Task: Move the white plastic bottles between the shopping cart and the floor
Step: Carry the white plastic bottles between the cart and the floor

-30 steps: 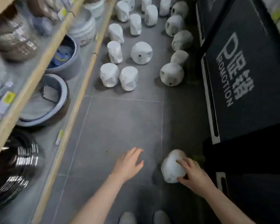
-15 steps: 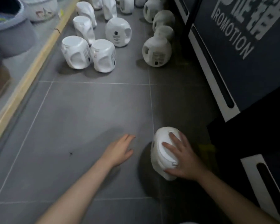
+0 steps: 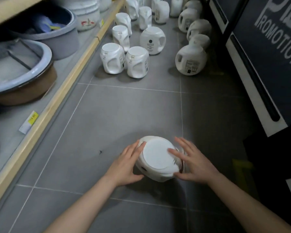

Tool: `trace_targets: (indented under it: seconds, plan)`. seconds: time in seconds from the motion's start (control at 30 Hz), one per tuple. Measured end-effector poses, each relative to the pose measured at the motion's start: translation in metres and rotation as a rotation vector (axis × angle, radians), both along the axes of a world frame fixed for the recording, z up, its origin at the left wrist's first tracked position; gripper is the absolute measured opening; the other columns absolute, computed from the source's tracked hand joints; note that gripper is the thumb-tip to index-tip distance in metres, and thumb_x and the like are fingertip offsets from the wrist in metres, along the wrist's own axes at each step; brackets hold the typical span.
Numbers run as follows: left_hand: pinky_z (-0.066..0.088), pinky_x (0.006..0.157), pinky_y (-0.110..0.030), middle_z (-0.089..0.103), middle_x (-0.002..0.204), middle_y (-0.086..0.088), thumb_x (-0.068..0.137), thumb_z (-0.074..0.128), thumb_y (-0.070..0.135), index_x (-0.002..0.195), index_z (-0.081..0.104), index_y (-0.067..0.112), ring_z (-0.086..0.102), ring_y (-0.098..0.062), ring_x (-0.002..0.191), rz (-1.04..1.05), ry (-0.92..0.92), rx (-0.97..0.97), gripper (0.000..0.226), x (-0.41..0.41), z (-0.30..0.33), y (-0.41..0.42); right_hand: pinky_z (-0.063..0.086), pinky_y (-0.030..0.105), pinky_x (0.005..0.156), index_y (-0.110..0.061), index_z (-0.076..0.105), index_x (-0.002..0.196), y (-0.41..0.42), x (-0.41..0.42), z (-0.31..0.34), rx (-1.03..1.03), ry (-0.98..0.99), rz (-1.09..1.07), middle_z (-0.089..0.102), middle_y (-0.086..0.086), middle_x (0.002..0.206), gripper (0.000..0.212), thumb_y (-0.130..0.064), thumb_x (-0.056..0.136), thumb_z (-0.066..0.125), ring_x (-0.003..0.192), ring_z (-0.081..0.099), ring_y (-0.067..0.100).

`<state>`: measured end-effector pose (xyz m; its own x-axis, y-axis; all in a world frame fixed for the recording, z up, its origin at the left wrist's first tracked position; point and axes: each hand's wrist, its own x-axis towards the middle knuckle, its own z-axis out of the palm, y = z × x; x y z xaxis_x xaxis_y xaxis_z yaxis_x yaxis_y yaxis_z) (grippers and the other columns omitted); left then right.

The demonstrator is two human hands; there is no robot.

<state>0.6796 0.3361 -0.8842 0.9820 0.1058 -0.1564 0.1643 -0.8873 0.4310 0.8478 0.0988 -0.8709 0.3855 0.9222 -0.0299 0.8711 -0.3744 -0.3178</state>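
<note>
A white plastic bottle (image 3: 156, 157) lies tilted on the grey floor tiles, its flat round base turned up toward me. My left hand (image 3: 126, 163) presses its fingers along the bottle's left side, thumb low. My right hand (image 3: 193, 163) rests spread fingers on the base and right side. Several more white bottles (image 3: 136, 64) stand or lie in rows farther up the aisle, the nearest on the right being a round bottle with a handle (image 3: 190, 60). No shopping cart is in view.
A low wooden-edged shelf (image 3: 57, 98) runs along the left, holding grey-blue basins (image 3: 18, 64) and white bowls. A dark display stand (image 3: 267, 39) printed "PROMOTION" lines the right side. Bare grey floor (image 3: 124, 111) lies between my hands and the bottle rows.
The bottle has shifted left from beside the dark stand toward the middle of the tile and tipped base-up. My left hand moved in from the floor onto its left side.
</note>
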Motion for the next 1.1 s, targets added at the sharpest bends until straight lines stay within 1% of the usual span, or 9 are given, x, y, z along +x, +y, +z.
trace_targets:
  seconds: [0.07, 0.13, 0.27, 0.4, 0.53, 0.77, 0.87, 1.0, 1.1]
  plan:
    - [0.036, 0.109, -0.042, 0.024, 0.152, -0.008, 0.065, 0.073, 0.056, 0.145, -0.010, 0.045, 0.029, -0.026, 0.136, 0.061, -0.085, 0.045, 0.116, -0.014, -0.005, -0.008, 0.024, 0.048, 0.116, -0.062, 0.003, 0.137, -0.014, -0.007, -0.008, -0.031, 0.146, -0.133, -0.014, -0.013, 0.153, 0.087, -0.066, 0.073, 0.061, 0.144, -0.002, 0.015]
    - [0.041, 0.104, -0.048, 0.033, 0.146, -0.014, 0.058, 0.079, 0.057, 0.143, -0.010, 0.052, 0.039, -0.032, 0.130, 0.096, -0.174, 0.052, 0.123, -0.017, -0.012, -0.008, 0.018, 0.039, 0.116, -0.063, -0.001, 0.133, -0.012, -0.013, -0.014, -0.066, 0.264, -0.177, -0.018, -0.017, 0.152, 0.098, -0.062, 0.066, 0.071, 0.143, 0.001, 0.013]
    - [0.022, 0.115, -0.037, -0.019, 0.156, -0.004, 0.054, 0.079, 0.058, 0.129, -0.014, 0.070, 0.007, -0.020, 0.144, 0.086, -0.053, -0.146, 0.120, 0.006, -0.022, -0.007, 0.020, 0.026, 0.112, -0.063, 0.004, 0.134, 0.009, -0.014, -0.027, 0.041, 0.400, -0.169, 0.000, -0.016, 0.149, 0.105, -0.058, 0.060, 0.078, 0.135, 0.011, 0.005]
    - [0.033, 0.111, -0.039, 0.010, 0.149, 0.001, 0.055, 0.080, 0.053, 0.136, 0.007, 0.061, 0.022, -0.021, 0.140, 0.077, -0.081, -0.270, 0.110, 0.026, -0.029, -0.005, 0.031, 0.023, 0.108, -0.065, 0.013, 0.130, 0.020, -0.009, -0.032, 0.105, 0.450, -0.167, 0.015, -0.018, 0.132, 0.094, -0.066, 0.057, 0.071, 0.123, 0.022, 0.004]
    - [0.024, 0.111, -0.016, 0.019, 0.140, 0.007, 0.055, 0.085, 0.046, 0.136, 0.013, 0.058, 0.027, -0.011, 0.135, 0.125, -0.033, -0.375, 0.109, 0.032, -0.006, 0.009, 0.037, 0.027, 0.107, -0.063, 0.017, 0.128, 0.037, 0.009, -0.003, 0.041, 0.490, -0.145, 0.019, -0.017, 0.128, 0.090, -0.067, 0.056, 0.071, 0.124, 0.027, 0.009]
    - [0.010, 0.099, 0.004, 0.013, 0.132, 0.019, 0.054, 0.088, 0.043, 0.129, 0.012, 0.063, 0.021, 0.006, 0.127, 0.281, 0.060, -0.441, 0.108, 0.025, 0.161, 0.020, 0.036, 0.023, 0.105, -0.061, 0.019, 0.128, 0.069, 0.020, 0.166, -0.018, 0.528, -0.074, 0.026, -0.008, 0.128, 0.090, -0.059, 0.060, 0.078, 0.120, 0.033, 0.012]
    - [0.013, 0.104, -0.002, 0.013, 0.133, 0.020, 0.052, 0.087, 0.046, 0.126, 0.010, 0.067, 0.022, 0.003, 0.128, 0.332, 0.076, -0.446, 0.109, 0.016, 0.257, 0.023, 0.038, 0.026, 0.106, -0.061, 0.017, 0.128, 0.080, 0.021, 0.262, -0.051, 0.524, -0.021, 0.025, -0.010, 0.127, 0.089, -0.057, 0.062, 0.078, 0.119, 0.033, 0.011]
    - [0.029, 0.114, -0.036, 0.013, 0.145, 0.012, 0.046, 0.082, 0.058, 0.126, 0.003, 0.072, 0.023, -0.012, 0.139, 0.426, 0.074, -0.409, 0.113, 0.001, 0.388, 0.030, 0.036, 0.029, 0.106, -0.062, 0.014, 0.124, 0.105, 0.018, 0.404, -0.131, 0.500, 0.072, 0.027, -0.006, 0.125, 0.088, -0.053, 0.064, 0.078, 0.116, 0.036, 0.015]
    - [0.023, 0.117, -0.039, 0.009, 0.153, 0.006, 0.050, 0.084, 0.054, 0.128, 0.003, 0.070, 0.011, -0.013, 0.144, 0.492, 0.059, -0.363, 0.114, -0.016, 0.481, 0.033, 0.035, 0.033, 0.107, -0.059, 0.015, 0.129, 0.123, 0.009, 0.502, -0.181, 0.507, 0.120, 0.029, -0.003, 0.124, 0.090, -0.050, 0.065, 0.078, 0.115, 0.037, 0.017]
